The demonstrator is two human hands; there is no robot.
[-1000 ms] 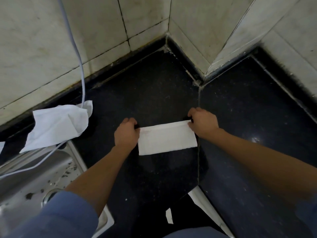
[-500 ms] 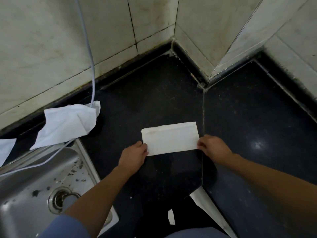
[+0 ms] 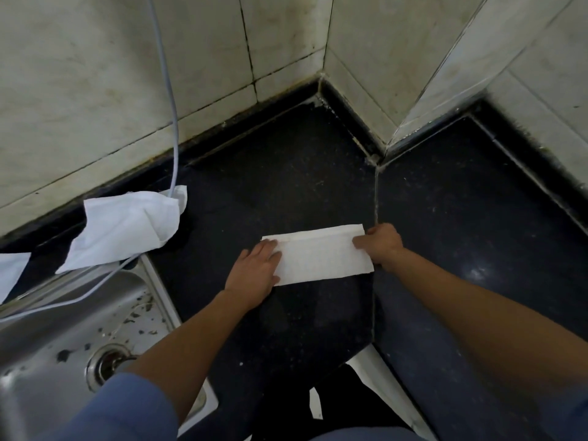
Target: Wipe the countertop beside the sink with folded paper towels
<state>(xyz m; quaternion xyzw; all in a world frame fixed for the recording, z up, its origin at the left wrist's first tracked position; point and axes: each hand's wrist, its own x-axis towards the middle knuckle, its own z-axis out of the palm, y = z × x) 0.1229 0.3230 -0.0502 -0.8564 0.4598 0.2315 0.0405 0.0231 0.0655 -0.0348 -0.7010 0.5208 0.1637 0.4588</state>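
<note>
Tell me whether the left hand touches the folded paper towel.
Touching. In the head view the left hand lays straight fingers over the left end of the folded paper towel.

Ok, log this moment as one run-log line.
folded paper towel: flat on countertop beside sink | left hand: fingers flat on left end | right hand: holds right end

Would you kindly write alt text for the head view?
The left hand presses one end of a folded paper towel flat on a black countertop while the right hand pinches the other end. A steel sink lies at left.
</note>
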